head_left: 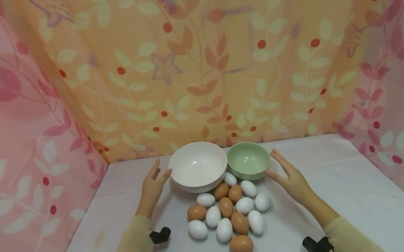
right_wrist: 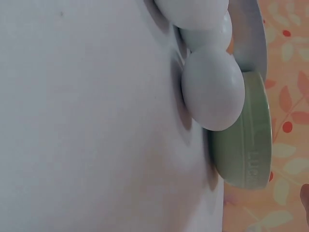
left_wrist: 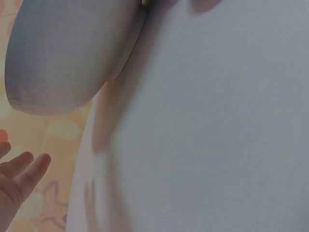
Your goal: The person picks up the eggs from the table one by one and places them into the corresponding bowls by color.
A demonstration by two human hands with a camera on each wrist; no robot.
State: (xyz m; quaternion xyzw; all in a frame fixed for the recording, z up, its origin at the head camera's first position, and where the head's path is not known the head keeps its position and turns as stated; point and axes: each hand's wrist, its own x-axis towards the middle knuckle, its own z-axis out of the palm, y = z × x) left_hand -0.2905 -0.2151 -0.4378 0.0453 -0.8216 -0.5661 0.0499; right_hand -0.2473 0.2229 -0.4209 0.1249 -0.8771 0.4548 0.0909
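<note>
A large white bowl stands beside a smaller green bowl toward the back of the table, both with nothing inside. In front of them lies a cluster of white eggs and brown eggs. My left hand is at the white bowl's left side, fingers extended; the left wrist view shows a gap between those fingers and the bowl. My right hand is spread at the green bowl's right side, thumb close to its wall. Whether that thumb touches cannot be told. Only a fingertip shows in the right wrist view.
A white cloth covers the table. Behind it hangs a yellow leaf-patterned curtain, with pink patterned curtain panels along the sides. Black wrist-worn pieces stick out from both sleeves.
</note>
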